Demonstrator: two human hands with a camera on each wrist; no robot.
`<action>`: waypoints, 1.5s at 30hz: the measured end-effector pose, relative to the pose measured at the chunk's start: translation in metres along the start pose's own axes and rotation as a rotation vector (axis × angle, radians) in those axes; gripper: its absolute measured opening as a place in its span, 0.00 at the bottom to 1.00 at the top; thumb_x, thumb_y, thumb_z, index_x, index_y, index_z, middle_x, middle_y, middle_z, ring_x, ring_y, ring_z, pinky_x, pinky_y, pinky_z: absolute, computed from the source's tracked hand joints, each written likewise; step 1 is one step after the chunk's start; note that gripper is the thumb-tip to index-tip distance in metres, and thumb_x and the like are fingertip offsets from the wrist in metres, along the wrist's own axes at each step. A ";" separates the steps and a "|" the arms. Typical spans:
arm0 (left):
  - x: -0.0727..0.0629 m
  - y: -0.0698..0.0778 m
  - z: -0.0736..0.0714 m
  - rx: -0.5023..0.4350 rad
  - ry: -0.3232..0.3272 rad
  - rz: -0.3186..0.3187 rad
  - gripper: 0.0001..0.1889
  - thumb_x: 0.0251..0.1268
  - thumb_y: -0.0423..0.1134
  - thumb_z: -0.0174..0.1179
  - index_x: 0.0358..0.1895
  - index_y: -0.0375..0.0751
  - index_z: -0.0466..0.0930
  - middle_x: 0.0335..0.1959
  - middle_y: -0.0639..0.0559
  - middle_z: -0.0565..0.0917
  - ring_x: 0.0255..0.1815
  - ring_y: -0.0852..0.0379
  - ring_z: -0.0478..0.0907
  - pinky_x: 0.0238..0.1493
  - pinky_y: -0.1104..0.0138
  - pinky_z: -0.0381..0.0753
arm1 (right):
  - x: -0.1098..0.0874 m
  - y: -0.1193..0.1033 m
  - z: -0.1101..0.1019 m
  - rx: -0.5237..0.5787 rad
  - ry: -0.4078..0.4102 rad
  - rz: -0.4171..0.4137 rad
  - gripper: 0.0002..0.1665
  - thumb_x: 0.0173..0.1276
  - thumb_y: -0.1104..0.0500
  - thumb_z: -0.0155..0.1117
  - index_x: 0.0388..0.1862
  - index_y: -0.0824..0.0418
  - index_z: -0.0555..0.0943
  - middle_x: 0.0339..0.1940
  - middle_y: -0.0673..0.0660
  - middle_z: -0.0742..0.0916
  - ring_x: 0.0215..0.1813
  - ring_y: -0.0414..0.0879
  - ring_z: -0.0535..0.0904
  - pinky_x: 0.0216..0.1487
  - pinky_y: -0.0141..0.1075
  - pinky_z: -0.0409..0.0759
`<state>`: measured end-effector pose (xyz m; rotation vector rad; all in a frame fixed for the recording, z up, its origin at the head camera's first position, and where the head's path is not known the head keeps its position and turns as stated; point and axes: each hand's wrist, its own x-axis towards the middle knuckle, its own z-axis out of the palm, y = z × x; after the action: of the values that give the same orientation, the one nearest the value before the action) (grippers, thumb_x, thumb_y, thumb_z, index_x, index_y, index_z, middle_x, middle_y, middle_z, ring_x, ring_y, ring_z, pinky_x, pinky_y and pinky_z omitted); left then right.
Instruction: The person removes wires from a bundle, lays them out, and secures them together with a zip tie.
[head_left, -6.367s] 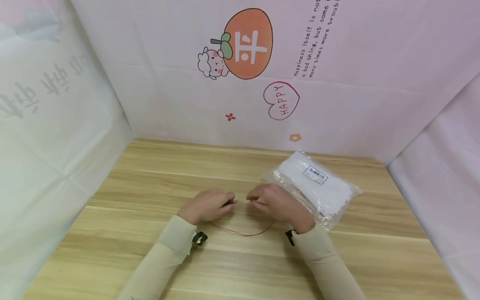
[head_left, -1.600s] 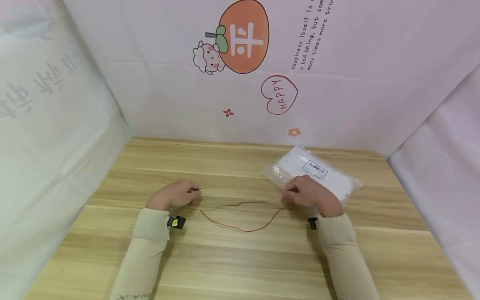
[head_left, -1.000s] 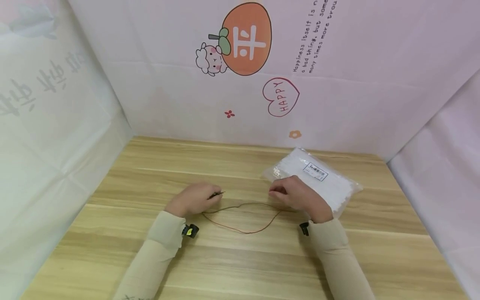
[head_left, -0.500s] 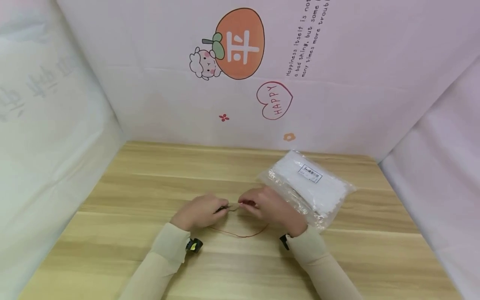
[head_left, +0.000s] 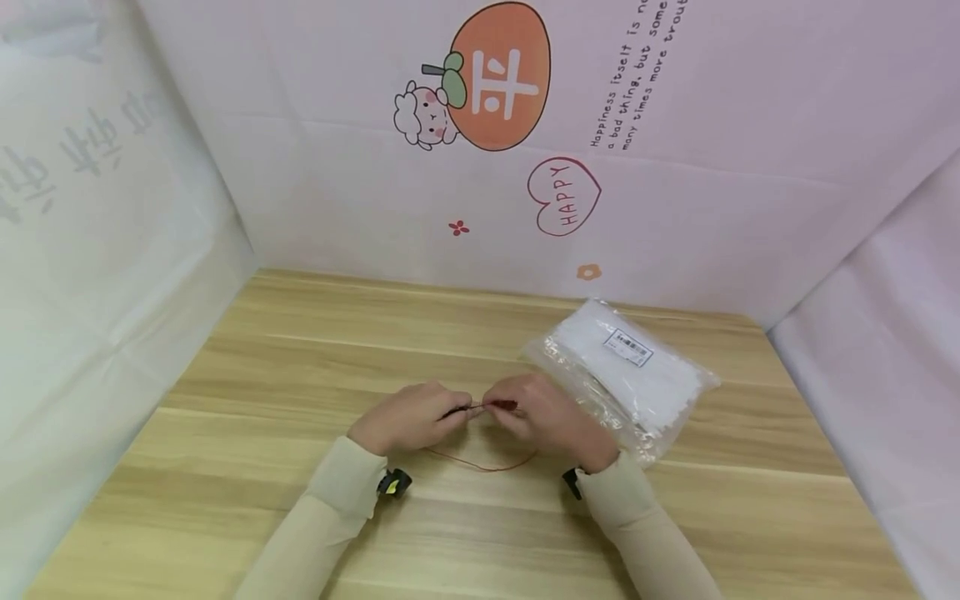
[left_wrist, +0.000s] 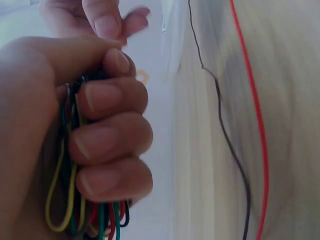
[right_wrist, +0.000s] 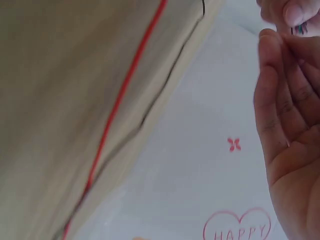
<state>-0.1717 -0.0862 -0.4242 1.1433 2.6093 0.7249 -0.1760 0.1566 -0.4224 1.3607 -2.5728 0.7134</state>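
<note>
In the left wrist view, my left hand [left_wrist: 110, 120] curls its fingers round a bundle of thin electrical wires [left_wrist: 51, 207], folded into yellow, green, red and black loops. My right hand [head_left: 543, 417] pinches with thumb and forefinger in front of the left fingertips, where a short dark stretch of wire [head_left: 477, 407] bridges the two hands. A red wire [left_wrist: 257, 115] and a black wire [left_wrist: 220, 107] hang in long curves below. The head view has the red curve running low over the table between the wrists. The pinched wire end is hidden by the right fingers.
A clear plastic bag [head_left: 630, 367] of white strips with a barcode label lies just beyond the right hand on the wooden table [head_left: 480, 542]. Printed white cloth [head_left: 337, 192] walls the table at the back and both sides.
The hands were wide apart 1.6 s ago, with wires stretched between them. They have since come together, and their fingertips now nearly meet. The bag has stayed in place.
</note>
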 end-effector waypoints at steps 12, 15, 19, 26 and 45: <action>0.000 -0.002 -0.002 0.021 -0.031 -0.015 0.15 0.87 0.43 0.47 0.43 0.42 0.82 0.24 0.61 0.72 0.25 0.65 0.68 0.34 0.69 0.73 | 0.002 0.002 -0.001 -0.023 -0.008 -0.025 0.03 0.71 0.63 0.73 0.41 0.59 0.91 0.38 0.51 0.93 0.39 0.38 0.89 0.43 0.29 0.86; 0.000 -0.002 -0.004 -0.002 -0.037 -0.013 0.16 0.88 0.43 0.46 0.44 0.42 0.82 0.25 0.61 0.72 0.27 0.65 0.69 0.38 0.67 0.74 | 0.003 0.003 -0.001 -0.019 -0.008 -0.043 0.03 0.72 0.63 0.72 0.40 0.58 0.91 0.37 0.50 0.93 0.38 0.38 0.89 0.42 0.30 0.87; -0.005 -0.009 -0.009 -0.006 -0.012 -0.057 0.16 0.88 0.41 0.46 0.38 0.41 0.79 0.24 0.60 0.68 0.25 0.64 0.66 0.36 0.65 0.73 | -0.003 0.012 -0.006 -0.007 0.015 0.040 0.07 0.71 0.68 0.70 0.32 0.59 0.88 0.26 0.48 0.88 0.28 0.34 0.80 0.34 0.28 0.82; -0.007 -0.016 -0.010 -0.011 0.016 -0.030 0.18 0.88 0.41 0.44 0.31 0.48 0.70 0.22 0.62 0.63 0.23 0.66 0.60 0.32 0.69 0.68 | -0.009 0.017 -0.011 0.050 -0.041 0.094 0.07 0.76 0.65 0.67 0.35 0.61 0.88 0.25 0.49 0.86 0.27 0.30 0.72 0.32 0.27 0.78; -0.029 -0.042 -0.041 -0.130 0.079 -0.096 0.18 0.88 0.38 0.44 0.29 0.46 0.68 0.24 0.58 0.65 0.26 0.63 0.62 0.34 0.69 0.67 | -0.038 0.058 -0.045 -0.050 0.126 0.176 0.11 0.74 0.69 0.66 0.32 0.56 0.83 0.19 0.42 0.80 0.25 0.30 0.72 0.33 0.31 0.77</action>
<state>-0.1936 -0.1468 -0.4111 0.9650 2.6160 0.9208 -0.2050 0.2330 -0.4154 1.0493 -2.6126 0.7306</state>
